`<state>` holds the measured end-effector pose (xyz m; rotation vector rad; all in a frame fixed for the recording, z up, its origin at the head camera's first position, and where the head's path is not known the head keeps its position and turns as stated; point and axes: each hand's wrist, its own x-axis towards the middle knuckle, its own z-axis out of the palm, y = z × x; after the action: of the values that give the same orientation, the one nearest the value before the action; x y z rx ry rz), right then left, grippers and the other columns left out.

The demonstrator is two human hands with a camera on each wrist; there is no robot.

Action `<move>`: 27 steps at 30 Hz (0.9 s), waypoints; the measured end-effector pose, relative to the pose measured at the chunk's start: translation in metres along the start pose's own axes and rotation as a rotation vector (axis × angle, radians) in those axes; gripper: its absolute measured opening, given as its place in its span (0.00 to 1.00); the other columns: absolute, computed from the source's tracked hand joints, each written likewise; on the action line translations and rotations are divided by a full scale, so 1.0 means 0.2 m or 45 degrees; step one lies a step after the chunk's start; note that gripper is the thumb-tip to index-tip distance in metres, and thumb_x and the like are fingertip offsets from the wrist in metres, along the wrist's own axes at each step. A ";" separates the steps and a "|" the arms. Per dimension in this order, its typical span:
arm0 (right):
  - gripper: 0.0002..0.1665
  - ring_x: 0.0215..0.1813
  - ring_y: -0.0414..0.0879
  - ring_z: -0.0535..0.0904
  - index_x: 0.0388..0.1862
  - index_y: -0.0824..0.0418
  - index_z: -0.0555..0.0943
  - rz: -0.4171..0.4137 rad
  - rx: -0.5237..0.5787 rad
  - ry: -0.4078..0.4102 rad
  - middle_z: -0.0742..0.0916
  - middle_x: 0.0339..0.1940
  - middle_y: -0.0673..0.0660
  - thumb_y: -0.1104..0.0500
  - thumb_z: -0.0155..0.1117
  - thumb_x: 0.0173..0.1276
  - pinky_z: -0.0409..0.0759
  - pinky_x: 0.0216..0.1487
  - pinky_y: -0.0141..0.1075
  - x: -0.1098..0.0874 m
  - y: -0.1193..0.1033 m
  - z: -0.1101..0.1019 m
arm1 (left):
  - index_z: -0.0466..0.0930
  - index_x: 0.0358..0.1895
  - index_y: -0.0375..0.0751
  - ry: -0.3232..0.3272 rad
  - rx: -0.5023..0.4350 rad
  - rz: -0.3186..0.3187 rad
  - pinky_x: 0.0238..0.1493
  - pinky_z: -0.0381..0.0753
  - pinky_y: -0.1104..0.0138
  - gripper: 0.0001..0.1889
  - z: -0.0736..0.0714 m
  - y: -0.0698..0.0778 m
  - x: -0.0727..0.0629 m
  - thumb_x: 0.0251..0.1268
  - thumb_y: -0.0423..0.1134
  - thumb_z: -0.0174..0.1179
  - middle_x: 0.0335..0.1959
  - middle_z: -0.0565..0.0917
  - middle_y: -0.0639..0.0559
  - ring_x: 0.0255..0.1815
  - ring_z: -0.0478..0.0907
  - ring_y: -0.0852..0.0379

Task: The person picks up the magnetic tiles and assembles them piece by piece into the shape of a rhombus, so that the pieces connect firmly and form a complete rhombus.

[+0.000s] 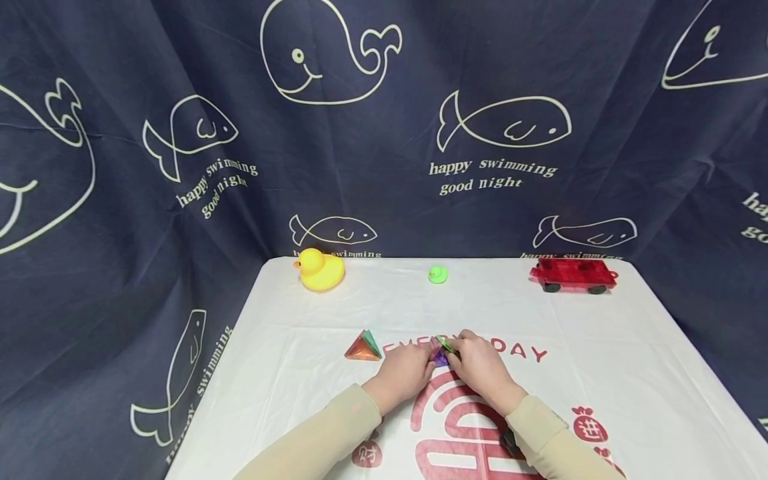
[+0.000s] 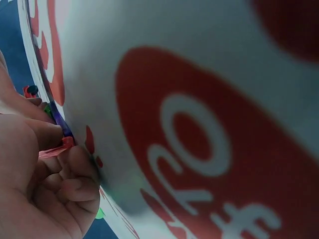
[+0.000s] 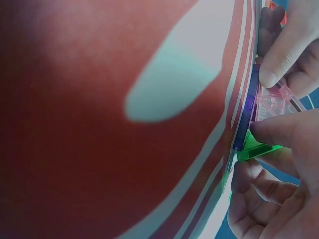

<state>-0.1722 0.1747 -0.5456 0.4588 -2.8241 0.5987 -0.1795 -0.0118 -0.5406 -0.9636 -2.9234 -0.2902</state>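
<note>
Over the middle of the table my two hands meet at a small group of translucent magnetic tiles. A purple tile (image 3: pixel 244 124) lies low against the tabletop, and a pink tile (image 3: pixel 271 102) leans up from it. At the right end a green tile (image 3: pixel 256 150) stands tilted beside the purple one. My left hand (image 1: pixel 403 372) pinches the pink tile between thumb and fingers. My right hand (image 1: pixel 482 371) pinches the green tile, its thumb near the purple tile's edge. In the head view my fingers hide most of the tiles.
An orange and green tile pyramid (image 1: pixel 363 347) stands left of my hands. Along the back edge are a yellow duck (image 1: pixel 322 271), a small green duck (image 1: pixel 438 274) and a red wheeled car base (image 1: pixel 576 275). A dark blue printed curtain (image 1: pixel 384 173) hangs behind the white-covered table (image 1: pixel 288 387).
</note>
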 end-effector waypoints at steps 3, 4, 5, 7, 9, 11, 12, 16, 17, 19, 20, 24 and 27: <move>0.10 0.27 0.45 0.76 0.41 0.63 0.90 0.002 -0.004 -0.007 0.79 0.29 0.52 0.62 0.78 0.61 0.80 0.33 0.46 0.00 0.00 0.00 | 0.80 0.37 0.44 0.011 0.000 0.005 0.41 0.86 0.54 0.09 0.01 -0.01 0.00 0.74 0.44 0.63 0.30 0.86 0.48 0.36 0.88 0.48; 0.10 0.27 0.46 0.76 0.41 0.63 0.90 0.003 -0.001 -0.010 0.79 0.29 0.53 0.62 0.78 0.61 0.80 0.33 0.46 0.00 0.00 0.00 | 0.80 0.37 0.44 0.010 -0.007 0.004 0.43 0.86 0.53 0.09 0.01 -0.01 0.00 0.74 0.44 0.63 0.30 0.87 0.48 0.37 0.88 0.47; 0.11 0.27 0.46 0.76 0.43 0.63 0.90 0.006 0.000 -0.013 0.79 0.29 0.53 0.61 0.78 0.62 0.80 0.34 0.46 -0.01 0.01 0.00 | 0.81 0.37 0.44 0.006 -0.016 0.002 0.44 0.86 0.53 0.09 0.00 -0.01 0.00 0.74 0.44 0.63 0.31 0.87 0.48 0.37 0.88 0.47; 0.13 0.28 0.45 0.77 0.45 0.63 0.90 0.015 0.008 -0.027 0.80 0.30 0.52 0.60 0.78 0.63 0.81 0.35 0.46 -0.01 0.01 0.00 | 0.81 0.37 0.43 -0.011 -0.046 -0.003 0.45 0.86 0.53 0.09 0.00 -0.02 0.00 0.73 0.44 0.64 0.30 0.86 0.49 0.38 0.88 0.47; 0.16 0.29 0.44 0.77 0.49 0.62 0.89 0.034 0.025 -0.054 0.81 0.32 0.52 0.59 0.77 0.64 0.81 0.36 0.46 -0.01 0.02 -0.01 | 0.81 0.38 0.42 -0.031 -0.078 -0.010 0.43 0.85 0.55 0.09 -0.01 -0.03 -0.01 0.72 0.45 0.64 0.28 0.85 0.49 0.37 0.87 0.48; 0.20 0.30 0.43 0.77 0.54 0.62 0.88 0.053 0.047 -0.089 0.82 0.35 0.53 0.59 0.76 0.64 0.81 0.36 0.45 -0.01 0.03 -0.03 | 0.80 0.37 0.41 -0.044 -0.100 -0.014 0.39 0.85 0.57 0.10 -0.02 -0.03 -0.01 0.70 0.45 0.64 0.25 0.83 0.51 0.34 0.86 0.50; 0.21 0.30 0.43 0.76 0.56 0.61 0.87 0.056 0.061 -0.110 0.82 0.36 0.53 0.59 0.75 0.63 0.80 0.35 0.45 -0.02 0.03 -0.04 | 0.80 0.37 0.41 -0.049 -0.108 -0.012 0.38 0.84 0.57 0.10 -0.02 -0.04 -0.01 0.70 0.45 0.65 0.24 0.82 0.52 0.33 0.85 0.51; 0.29 0.32 0.43 0.74 0.62 0.60 0.84 0.018 0.093 -0.181 0.83 0.40 0.53 0.64 0.72 0.59 0.79 0.36 0.43 -0.02 0.06 -0.08 | 0.78 0.40 0.42 -0.062 -0.128 0.026 0.34 0.82 0.60 0.11 -0.05 -0.08 -0.02 0.67 0.44 0.66 0.25 0.79 0.55 0.30 0.82 0.56; 0.30 0.33 0.43 0.74 0.63 0.60 0.83 -0.005 0.096 -0.195 0.83 0.41 0.53 0.65 0.72 0.59 0.79 0.37 0.44 -0.02 0.07 -0.09 | 0.79 0.42 0.41 -0.064 -0.134 0.039 0.34 0.82 0.61 0.11 -0.06 -0.09 -0.02 0.66 0.44 0.67 0.27 0.80 0.54 0.31 0.82 0.57; 0.32 0.37 0.44 0.77 0.65 0.59 0.82 -0.053 0.092 -0.208 0.84 0.44 0.54 0.67 0.72 0.59 0.81 0.41 0.45 -0.02 0.08 -0.11 | 0.79 0.48 0.40 -0.077 -0.146 0.064 0.37 0.82 0.63 0.13 -0.08 -0.11 -0.02 0.65 0.42 0.67 0.32 0.81 0.54 0.32 0.80 0.59; 0.32 0.38 0.44 0.78 0.65 0.59 0.82 -0.075 0.088 -0.209 0.84 0.45 0.54 0.68 0.71 0.59 0.82 0.43 0.47 -0.02 0.09 -0.11 | 0.79 0.51 0.39 -0.080 -0.158 0.074 0.38 0.81 0.64 0.15 -0.10 -0.13 -0.02 0.65 0.40 0.67 0.35 0.81 0.54 0.33 0.80 0.59; 0.30 0.45 0.47 0.82 0.66 0.61 0.81 -0.108 0.097 -0.199 0.85 0.48 0.55 0.70 0.71 0.63 0.84 0.49 0.50 -0.01 0.12 -0.12 | 0.80 0.56 0.39 -0.051 -0.162 0.116 0.44 0.81 0.65 0.17 -0.18 -0.19 -0.01 0.65 0.35 0.65 0.42 0.81 0.53 0.39 0.79 0.58; 0.27 0.46 0.47 0.83 0.65 0.62 0.82 -0.124 0.109 -0.184 0.85 0.47 0.55 0.71 0.70 0.66 0.84 0.51 0.50 0.00 0.13 -0.13 | 0.83 0.53 0.40 0.011 -0.155 0.131 0.50 0.80 0.63 0.14 -0.24 -0.26 0.00 0.65 0.33 0.65 0.44 0.81 0.53 0.44 0.80 0.56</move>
<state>-0.1766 0.2077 -0.5316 0.6774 -2.8983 0.6951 -0.2112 -0.0612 -0.5019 -1.1208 -2.8650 -0.4699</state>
